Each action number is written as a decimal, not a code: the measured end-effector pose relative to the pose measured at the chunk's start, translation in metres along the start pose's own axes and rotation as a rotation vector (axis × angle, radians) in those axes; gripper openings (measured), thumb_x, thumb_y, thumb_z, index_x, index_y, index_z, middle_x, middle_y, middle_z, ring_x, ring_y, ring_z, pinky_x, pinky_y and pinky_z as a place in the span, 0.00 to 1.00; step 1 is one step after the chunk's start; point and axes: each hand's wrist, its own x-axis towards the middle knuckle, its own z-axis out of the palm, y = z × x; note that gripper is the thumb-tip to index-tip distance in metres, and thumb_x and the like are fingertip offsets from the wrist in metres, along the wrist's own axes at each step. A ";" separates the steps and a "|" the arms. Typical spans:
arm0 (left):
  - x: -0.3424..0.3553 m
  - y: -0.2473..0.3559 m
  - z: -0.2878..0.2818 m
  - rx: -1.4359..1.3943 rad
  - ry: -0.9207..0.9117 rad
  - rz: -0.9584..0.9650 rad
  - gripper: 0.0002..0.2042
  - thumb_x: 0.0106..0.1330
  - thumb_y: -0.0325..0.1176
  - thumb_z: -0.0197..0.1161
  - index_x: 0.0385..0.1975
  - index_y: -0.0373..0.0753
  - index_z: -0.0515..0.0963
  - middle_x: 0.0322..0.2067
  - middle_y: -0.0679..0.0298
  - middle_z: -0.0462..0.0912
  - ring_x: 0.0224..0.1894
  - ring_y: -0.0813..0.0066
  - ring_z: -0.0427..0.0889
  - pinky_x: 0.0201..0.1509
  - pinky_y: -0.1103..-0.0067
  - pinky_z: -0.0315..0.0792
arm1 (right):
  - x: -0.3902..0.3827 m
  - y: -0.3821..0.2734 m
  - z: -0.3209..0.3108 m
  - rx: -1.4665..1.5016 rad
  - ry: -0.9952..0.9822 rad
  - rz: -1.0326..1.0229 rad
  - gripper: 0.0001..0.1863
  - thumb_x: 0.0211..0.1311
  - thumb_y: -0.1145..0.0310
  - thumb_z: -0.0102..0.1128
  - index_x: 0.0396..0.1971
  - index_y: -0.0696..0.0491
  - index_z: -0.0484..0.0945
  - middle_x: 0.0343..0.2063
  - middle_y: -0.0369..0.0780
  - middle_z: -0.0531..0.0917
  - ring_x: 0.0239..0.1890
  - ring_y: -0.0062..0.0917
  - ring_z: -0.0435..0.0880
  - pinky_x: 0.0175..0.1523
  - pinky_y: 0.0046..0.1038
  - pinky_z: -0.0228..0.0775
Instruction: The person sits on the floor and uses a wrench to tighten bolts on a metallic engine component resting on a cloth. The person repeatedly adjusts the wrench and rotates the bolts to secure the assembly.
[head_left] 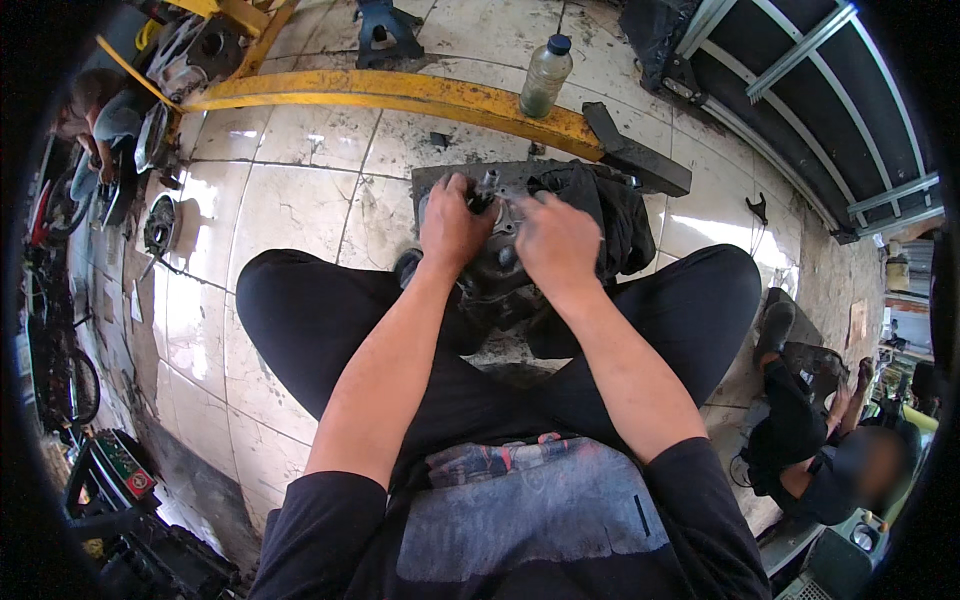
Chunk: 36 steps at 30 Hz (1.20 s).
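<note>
Between my bent legs lies a greasy grey metal machine part [500, 262], largely covered by my hands. My left hand [455, 225] is closed around a dark piece at its far end, where a short bright metal shaft [490, 182] stands up beside the fingers. Just to the right, my right hand [558, 245] is curled over the part with its fingertips close to the shaft. Motion smears those fingers, and whatever they grip is too blurred to name. A dark board [432, 178] lies under the work, and a crumpled black cloth [625, 215] is beside my right hand.
A yellow steel beam [390, 88] crosses the tiled floor ahead, with a blue-capped bottle [546, 78] by it. A dark blue stand [385, 35] is beyond. One person [100, 125] is at far left, another [815, 440] sits at right near a black metal-framed panel [800, 90].
</note>
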 end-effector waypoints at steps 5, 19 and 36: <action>-0.001 0.003 -0.002 -0.029 0.009 -0.041 0.20 0.55 0.41 0.78 0.40 0.35 0.79 0.43 0.46 0.82 0.51 0.41 0.80 0.54 0.57 0.76 | 0.004 -0.009 0.015 0.123 -0.049 0.219 0.18 0.61 0.70 0.57 0.48 0.39 0.89 0.37 0.45 0.89 0.38 0.46 0.89 0.45 0.47 0.80; 0.002 -0.026 0.000 0.074 -0.087 0.124 0.27 0.60 0.44 0.75 0.56 0.35 0.82 0.58 0.34 0.78 0.65 0.38 0.75 0.68 0.58 0.72 | 0.006 0.002 -0.033 0.152 -0.186 0.386 0.16 0.73 0.55 0.57 0.49 0.46 0.89 0.42 0.49 0.89 0.48 0.49 0.87 0.53 0.46 0.78; -0.002 -0.002 -0.001 -0.021 0.008 0.040 0.22 0.53 0.43 0.82 0.39 0.32 0.84 0.46 0.44 0.85 0.56 0.37 0.79 0.60 0.56 0.75 | -0.002 -0.012 -0.008 0.236 0.006 0.257 0.08 0.59 0.71 0.62 0.33 0.56 0.89 0.34 0.53 0.88 0.42 0.51 0.88 0.49 0.48 0.79</action>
